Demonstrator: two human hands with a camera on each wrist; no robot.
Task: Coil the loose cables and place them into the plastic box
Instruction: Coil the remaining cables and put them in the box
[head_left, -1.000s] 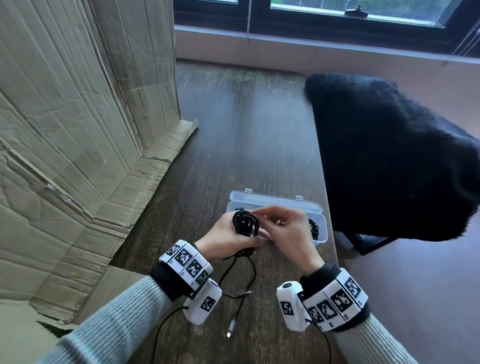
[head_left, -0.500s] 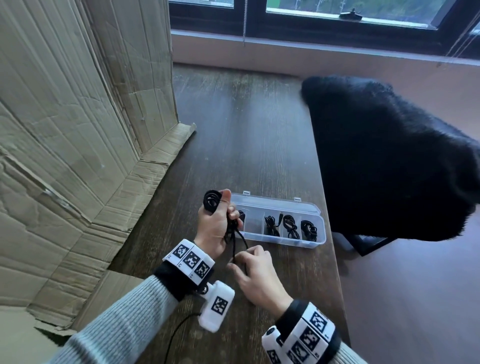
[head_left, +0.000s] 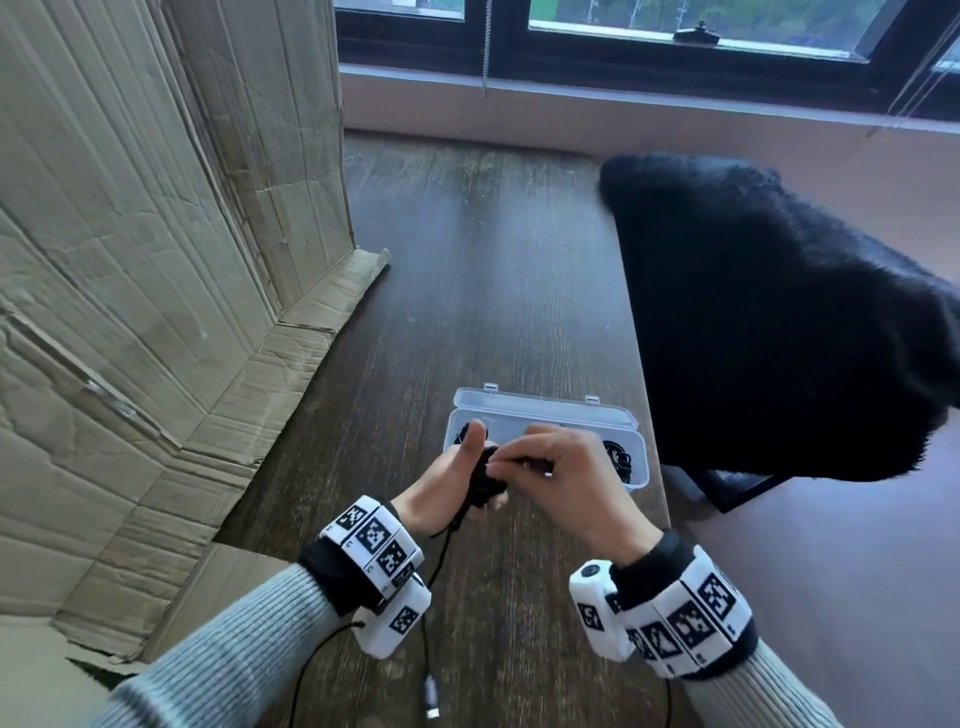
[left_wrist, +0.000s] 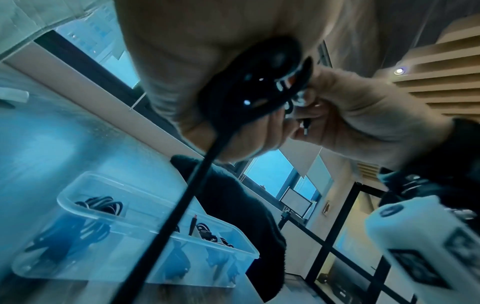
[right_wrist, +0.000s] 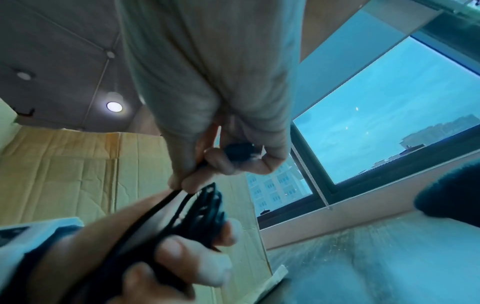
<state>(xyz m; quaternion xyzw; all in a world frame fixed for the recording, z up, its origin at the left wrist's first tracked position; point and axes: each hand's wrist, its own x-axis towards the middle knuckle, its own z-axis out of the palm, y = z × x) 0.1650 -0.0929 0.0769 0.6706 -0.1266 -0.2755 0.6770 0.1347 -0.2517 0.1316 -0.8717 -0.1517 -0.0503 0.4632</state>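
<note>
Dark tabletop (head_left: 483, 270) scene. Cable tail (head_left: 436, 566) dangles near; left hand (head_left: 447, 488) grip clamps coil (head_left: 485, 475), right hand (head_left: 561, 483) pinches cable end. Best keep loops tight, feed slack evenly. Box (head_left: 545, 413) beyond, open.

Dark wooden table (head_left: 483, 270), cardboard (head_left: 145, 249) left, window (head_left: 649, 31) beyond, furry black chair (head_left: 779, 312) right.

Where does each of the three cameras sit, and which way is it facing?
Head: worn high, looks down the table; both hands, sleeves, wristbands.
Left wrist: under the left hand, looks up past its cable coil toward the window.
Right wrist: under the right hand, looks up at ceiling and window.
Shared: the coil in all three; the plastic box in head and left wrist.
</note>
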